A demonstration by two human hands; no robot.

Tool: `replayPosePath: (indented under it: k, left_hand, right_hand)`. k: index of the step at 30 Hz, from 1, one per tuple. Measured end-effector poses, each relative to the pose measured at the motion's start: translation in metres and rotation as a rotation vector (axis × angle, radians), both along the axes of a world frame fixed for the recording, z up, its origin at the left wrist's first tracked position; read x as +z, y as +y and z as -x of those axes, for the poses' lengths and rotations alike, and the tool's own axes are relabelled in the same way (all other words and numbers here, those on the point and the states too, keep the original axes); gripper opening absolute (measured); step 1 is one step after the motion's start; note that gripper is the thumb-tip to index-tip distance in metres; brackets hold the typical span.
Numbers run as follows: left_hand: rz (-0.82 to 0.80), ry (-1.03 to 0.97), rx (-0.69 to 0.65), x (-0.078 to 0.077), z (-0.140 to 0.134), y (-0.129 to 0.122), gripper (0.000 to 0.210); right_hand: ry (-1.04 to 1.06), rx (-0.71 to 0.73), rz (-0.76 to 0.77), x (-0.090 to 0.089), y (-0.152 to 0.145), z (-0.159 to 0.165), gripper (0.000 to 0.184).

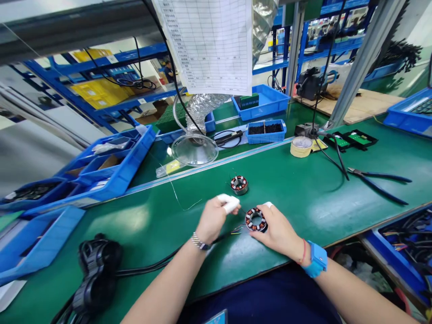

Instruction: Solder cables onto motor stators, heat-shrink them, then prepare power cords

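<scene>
1. The step in hand looks like close work on a wire lead of the copper-wound ring (249,218), which sits just above the tabletop (286,184), near the person and between the 2 hands.
2. The right hand (281,231) grasps this ring from its right side, thumb on the near edge and fingers around the far edge, with the ring's open face tilted upward.
3. The left hand (214,218) has its thumb and a white-covered finger pressed together, seemingly on a thin wire (243,210) that runs to the ring's left edge; the exact contact is too small to tell.
4. Just below those fingertips, a black cable (158,268) ends in bare coloured strands (236,231), near the ring; whether any strand touches it is unclear.
5. The other ring (239,185) rests on the tabletop on the far side of the hands, apart from both.
6. The next move, as I judge it, calls for a steady right hand and a light, exact pinch from the left, since a hard tug could bend or snap so fine a lead.
</scene>
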State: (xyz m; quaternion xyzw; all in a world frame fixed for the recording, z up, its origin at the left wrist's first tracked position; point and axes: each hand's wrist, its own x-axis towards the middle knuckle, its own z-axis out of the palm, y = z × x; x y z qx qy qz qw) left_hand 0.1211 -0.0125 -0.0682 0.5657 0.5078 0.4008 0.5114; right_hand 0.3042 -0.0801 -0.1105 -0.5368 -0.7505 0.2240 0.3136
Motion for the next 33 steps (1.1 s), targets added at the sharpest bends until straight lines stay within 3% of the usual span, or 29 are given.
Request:
replayPosePath:
  k: [3, 6, 8, 11, 14, 16, 20, 22, 24, 29, 33]
  left_hand:
    - [-0.14, 0.022, 0.154, 0.009, 0.021, 0.002, 0.016]
    - [-0.034, 0.244, -0.046, 0.002, 0.031, -0.01, 0.015]
    - [0.069, 0.274, -0.201, -0.01, 0.028, -0.021, 0.018]
    - [0.057, 0.23, -0.211, -0.024, 0.015, -0.03, 0.017]
    - [-0.013, 0.228, -0.176, -0.023, 0.004, -0.028, 0.016]
    - [-0.131, 0.352, -0.224, -0.017, -0.001, -0.027, 0.016]
    - [-0.57, 0.813, -0.301, -0.004, -0.004, -0.028, 0.018]
    - [-0.654, 0.912, -0.31, 0.0, -0.003, -0.03, 0.019]
    - [-0.574, 0.871, -0.295, 0.005, 0.0, -0.028, 0.019]
    - [-0.232, 0.685, -0.082, 0.022, 0.016, -0.021, 0.025]
    - [-0.103, 0.694, -0.213, 0.029, 0.015, -0.021, 0.031]
  right_hand:
    - [-0.058, -0.07, -0.03, -0.001, -0.002, 0.007, 0.04]
    - [-0.08, -0.118, -0.038, -0.002, -0.002, 0.01, 0.034]
    - [-0.077, -0.124, -0.042, -0.003, -0.002, 0.011, 0.033]
    - [-0.068, -0.111, -0.049, -0.004, -0.001, 0.012, 0.035]
    - [-0.081, -0.1, -0.046, -0.004, -0.001, 0.011, 0.036]
    - [-0.13, -0.1, -0.049, -0.003, 0.0, 0.012, 0.034]
    - [-0.259, -0.151, -0.078, -0.002, -0.001, 0.015, 0.034]
    - [-0.295, -0.183, -0.09, -0.001, -0.002, 0.017, 0.035]
    - [-0.315, -0.206, -0.098, 0.0, -0.003, 0.019, 0.036]
    - [-0.307, -0.22, -0.104, -0.001, -0.004, 0.02, 0.034]
    - [-0.295, -0.216, -0.097, -0.002, -0.003, 0.019, 0.033]
